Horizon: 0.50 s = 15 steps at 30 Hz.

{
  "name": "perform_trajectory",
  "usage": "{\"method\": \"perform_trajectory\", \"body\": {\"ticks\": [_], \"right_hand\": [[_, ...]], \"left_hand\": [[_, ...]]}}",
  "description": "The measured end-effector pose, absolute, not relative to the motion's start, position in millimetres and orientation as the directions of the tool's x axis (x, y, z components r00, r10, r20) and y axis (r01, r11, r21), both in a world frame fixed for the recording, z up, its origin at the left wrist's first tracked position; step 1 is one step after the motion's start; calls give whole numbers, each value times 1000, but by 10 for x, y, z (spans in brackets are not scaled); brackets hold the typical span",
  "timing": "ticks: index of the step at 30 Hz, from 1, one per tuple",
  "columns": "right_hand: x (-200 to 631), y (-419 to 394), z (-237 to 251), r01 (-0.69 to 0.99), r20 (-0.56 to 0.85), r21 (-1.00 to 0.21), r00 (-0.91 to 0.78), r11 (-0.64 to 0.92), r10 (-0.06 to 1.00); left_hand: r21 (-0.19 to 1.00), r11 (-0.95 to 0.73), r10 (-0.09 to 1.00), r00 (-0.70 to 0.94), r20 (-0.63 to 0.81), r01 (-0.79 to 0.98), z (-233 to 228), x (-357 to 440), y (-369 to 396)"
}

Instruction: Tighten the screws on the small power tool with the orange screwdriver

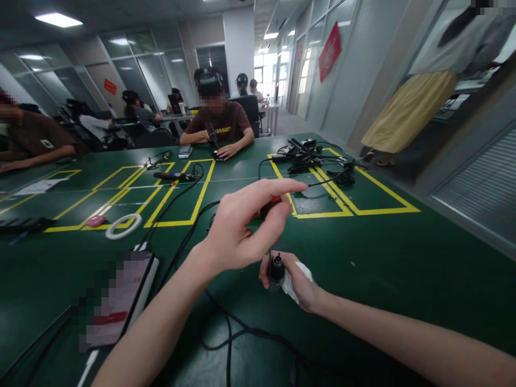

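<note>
My left hand point(245, 228) hovers over the green table point(403, 258), thumb and fingers pinched on a small red-handled tool point(274, 200) whose thin shaft points down. Just below it my right hand point(296, 282) grips a small black cylindrical part point(276, 269) together with a white tissue point(296, 277). The tool tip sits at the top of the black part. A black cable point(229, 328) runs across the table under my arms.
A phone on a white stand point(116, 301) lies at the near left. A white ring point(123, 226) and a pink object point(95, 221) sit in yellow-taped boxes. Black cables and chargers point(306, 153) pile at the far right. A person point(217, 126) sits opposite; others sit left.
</note>
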State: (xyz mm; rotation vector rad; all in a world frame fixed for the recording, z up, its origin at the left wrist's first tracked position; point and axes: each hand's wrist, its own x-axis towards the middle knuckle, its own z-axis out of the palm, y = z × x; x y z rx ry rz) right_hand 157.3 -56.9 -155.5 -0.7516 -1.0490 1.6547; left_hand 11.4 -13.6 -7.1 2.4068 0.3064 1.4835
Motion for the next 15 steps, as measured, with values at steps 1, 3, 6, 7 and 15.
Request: {"method": "perform_trajectory", "body": {"ticks": [1,3,6,7,15], "right_hand": [[1579,-571,-1564,-412,10,-902,-319,-129,948],[1587,-574,-1579,-413,3,-900,-330,-142,944],[1593,-576,-1589,-410,-10,-899,-329,-152,944],[1593,-578,-1590,-408,-4,-902,-322,-142,947],[1569,-614,-1599,-354,10,-932,-235,-77,972]], "left_hand": [[349,-936,337,414,846,49,-63,129,-143],[319,-946,320,351,880,63,-53,155,-143],[283,-958,284,317,905,51,-65,166,-116],[287,-957,287,333,898,50,-75,163,-107],[409,-912,353,471,808,-19,-103,150,-150]]}}
